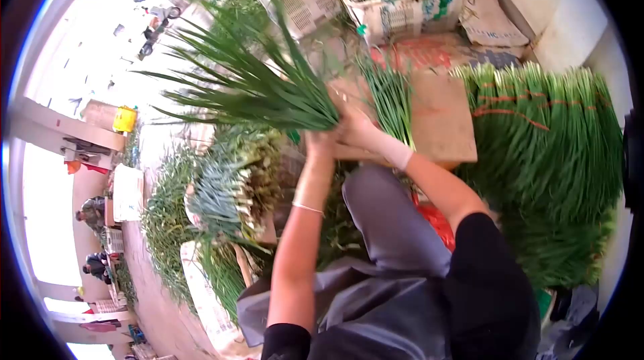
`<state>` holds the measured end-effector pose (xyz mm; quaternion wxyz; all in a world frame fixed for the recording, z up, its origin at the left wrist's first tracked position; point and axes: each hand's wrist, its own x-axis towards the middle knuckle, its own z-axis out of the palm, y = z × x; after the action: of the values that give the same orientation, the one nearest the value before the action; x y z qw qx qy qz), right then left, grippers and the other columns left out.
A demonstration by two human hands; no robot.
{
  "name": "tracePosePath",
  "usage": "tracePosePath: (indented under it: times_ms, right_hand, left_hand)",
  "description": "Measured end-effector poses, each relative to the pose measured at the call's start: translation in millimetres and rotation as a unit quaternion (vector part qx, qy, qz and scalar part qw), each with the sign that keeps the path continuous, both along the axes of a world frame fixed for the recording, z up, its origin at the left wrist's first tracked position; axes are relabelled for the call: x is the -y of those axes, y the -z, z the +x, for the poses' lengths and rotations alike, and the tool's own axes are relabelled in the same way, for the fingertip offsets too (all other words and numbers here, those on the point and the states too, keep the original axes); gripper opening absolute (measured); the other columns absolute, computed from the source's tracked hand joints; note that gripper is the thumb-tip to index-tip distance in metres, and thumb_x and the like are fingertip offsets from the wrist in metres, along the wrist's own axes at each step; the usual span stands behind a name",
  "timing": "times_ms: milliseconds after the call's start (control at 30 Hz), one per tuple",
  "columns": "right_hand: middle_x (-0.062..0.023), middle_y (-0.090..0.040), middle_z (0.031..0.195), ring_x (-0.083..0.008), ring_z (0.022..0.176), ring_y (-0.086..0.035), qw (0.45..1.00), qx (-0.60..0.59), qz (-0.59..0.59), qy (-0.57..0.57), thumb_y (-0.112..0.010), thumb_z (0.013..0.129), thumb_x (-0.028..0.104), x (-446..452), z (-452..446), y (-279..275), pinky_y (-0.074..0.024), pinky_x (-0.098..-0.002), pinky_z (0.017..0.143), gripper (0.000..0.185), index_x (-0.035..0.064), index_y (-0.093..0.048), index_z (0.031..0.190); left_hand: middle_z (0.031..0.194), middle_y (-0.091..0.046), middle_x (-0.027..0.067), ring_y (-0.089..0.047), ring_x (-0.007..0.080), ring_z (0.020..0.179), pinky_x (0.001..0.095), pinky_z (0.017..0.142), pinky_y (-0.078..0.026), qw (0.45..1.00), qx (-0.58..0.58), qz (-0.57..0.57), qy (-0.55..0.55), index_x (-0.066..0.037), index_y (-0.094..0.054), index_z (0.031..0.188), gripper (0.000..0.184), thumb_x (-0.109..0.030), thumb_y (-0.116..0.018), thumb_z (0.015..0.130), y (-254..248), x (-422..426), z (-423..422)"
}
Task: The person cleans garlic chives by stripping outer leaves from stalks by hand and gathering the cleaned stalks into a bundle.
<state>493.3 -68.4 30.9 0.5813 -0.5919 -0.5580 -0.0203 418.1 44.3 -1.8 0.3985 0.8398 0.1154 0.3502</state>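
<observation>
Both my hands are closed around one bunch of long green chives [268, 92], its leaf tips fanned out to the upper left. My left hand [320, 140] grips its lower end from below. Beside it, my right hand [355, 125] wraps the same end; some fingers are hidden by the leaves and blur. Under and right of my hands is a brown board [441, 115], with a small heap of loose green stalks [391, 98] lying on it.
Tied chive bundles [550, 139] with orange bands are stacked at right. A white crate [402, 8] of greens stands at the back. Leafy piles [228, 186] lie left of my legs, near a white box [129, 192]. People [96, 265] sit farther left.
</observation>
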Motion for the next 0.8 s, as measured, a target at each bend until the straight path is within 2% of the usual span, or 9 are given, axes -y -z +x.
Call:
tracePosePath:
  times_ms: [33, 100, 233, 333, 433, 467, 567, 733, 800]
  right_hand:
    - [-0.0214, -0.043, 0.129, -0.0283, 0.119, -0.044, 0.995, 0.073, -0.011, 0.065, -0.067, 0.07, 0.016, 5, 10, 21, -0.0349, -0.0323, 0.098, 0.09, 0.0056, -0.012, 0.141]
    - [-0.0208, -0.045, 0.127, -0.0294, 0.119, -0.044, 0.993, 0.05, -0.064, 0.088, -0.066, 0.069, 0.01, -3, 22, 81, -0.0366, -0.0345, 0.096, 0.09, 0.0106, -0.013, 0.142]
    - [-0.0185, -0.05, 0.119, -0.0325, 0.109, -0.048, 0.939, -0.177, -0.297, 0.001, -0.067, 0.065, 0.008, -11, 27, 76, -0.04, -0.0387, 0.089, 0.092, 0.0166, -0.017, 0.141]
    - [-0.0131, -0.052, 0.089, -0.0343, 0.087, -0.052, 0.986, 0.086, -0.118, 0.078, -0.07, 0.06, 0.013, -40, 30, 37, -0.0428, -0.042, 0.075, 0.091, 0.0183, -0.022, 0.138]
    - [-0.013, -0.052, 0.09, -0.0339, 0.088, -0.051, 0.977, 0.158, -0.12, 0.074, -0.071, 0.06, 0.014, -55, 15, -10, -0.0426, -0.0424, 0.075, 0.092, 0.0161, -0.022, 0.137]
    - [-0.0166, -0.051, 0.102, -0.0348, 0.098, -0.05, 0.958, 0.151, -0.239, 0.052, -0.072, 0.06, 0.017, -66, 9, -15, -0.0415, -0.0416, 0.083, 0.095, 0.014, -0.018, 0.139]
    - [-0.0221, -0.045, 0.117, -0.0367, 0.112, -0.044, 0.965, 0.198, -0.164, -0.05, -0.074, 0.063, 0.025, -38, -28, -71, -0.036, -0.0417, 0.095, 0.099, 0.0126, -0.014, 0.14]
    - [-0.0244, -0.038, 0.13, -0.0309, 0.118, -0.043, 0.98, 0.06, 0.024, -0.188, -0.054, 0.079, 0.008, 7, -63, -95, -0.0371, -0.0367, 0.096, 0.06, 0.0018, -0.03, 0.133]
    - [-0.0191, -0.043, 0.129, -0.0275, 0.115, -0.047, 0.778, -0.375, 0.119, -0.49, -0.044, 0.084, 0.002, 30, -64, -107, -0.0425, -0.037, 0.091, 0.043, 0.003, -0.039, 0.127]
  left_hand:
    - [0.103, -0.054, 0.0044, -0.05, 0.0165, 0.091, 0.0292, 0.081, -0.043, 0.997, 0.019, 0.07, -0.011, 0.0, -0.051, 0.112, 0.055, -0.007, -0.078, 0.064, 20, 10, 8]
    - [0.105, -0.053, 0.0039, -0.05, 0.0161, 0.094, 0.0289, 0.083, -0.042, 0.932, 0.021, -0.359, 0.04, -0.001, -0.051, 0.113, 0.057, -0.009, -0.079, 0.064, 48, 27, 19]
    - [0.116, -0.049, 0.0041, -0.048, 0.0163, 0.103, 0.0302, 0.088, -0.042, 0.911, 0.016, -0.41, 0.038, -0.003, -0.047, 0.122, 0.059, -0.001, -0.073, 0.068, 36, 18, 25]
    - [0.104, -0.054, 0.0031, -0.052, 0.0121, 0.093, 0.0257, 0.083, -0.043, 0.872, 0.195, -0.445, 0.068, -0.003, -0.046, 0.123, 0.057, 0.005, -0.068, 0.071, -47, 5, 16]
    - [0.105, -0.054, 0.0019, -0.052, 0.0122, 0.095, 0.0269, 0.087, -0.042, 0.862, 0.282, -0.418, 0.049, -0.004, -0.046, 0.121, 0.055, 0.003, -0.07, 0.071, -99, 4, -2]
    - [0.1, -0.058, 0.0036, -0.055, 0.0121, 0.091, 0.0265, 0.084, -0.044, 0.869, 0.305, -0.387, 0.036, -0.003, -0.05, 0.115, 0.047, 0.005, -0.067, 0.073, -107, -1, -8]
    - [0.098, -0.06, 0.0083, -0.058, 0.0143, 0.083, 0.0259, 0.073, -0.048, 0.899, 0.271, -0.321, -0.122, -0.001, -0.052, 0.115, 0.046, 0.009, -0.064, 0.071, -125, -16, -45]
    - [0.09, -0.063, 0.0049, -0.06, 0.0182, 0.074, 0.028, 0.066, -0.049, 0.94, 0.044, 0.24, -0.238, -0.009, -0.052, 0.118, 0.051, 0.003, -0.065, 0.069, -149, -33, -140]
    - [0.086, -0.062, 0.0074, -0.058, 0.0233, 0.07, 0.0324, 0.062, -0.048, 0.838, -0.112, 0.435, -0.312, -0.017, -0.05, 0.123, 0.061, 0.003, -0.064, 0.066, -169, -26, -180]
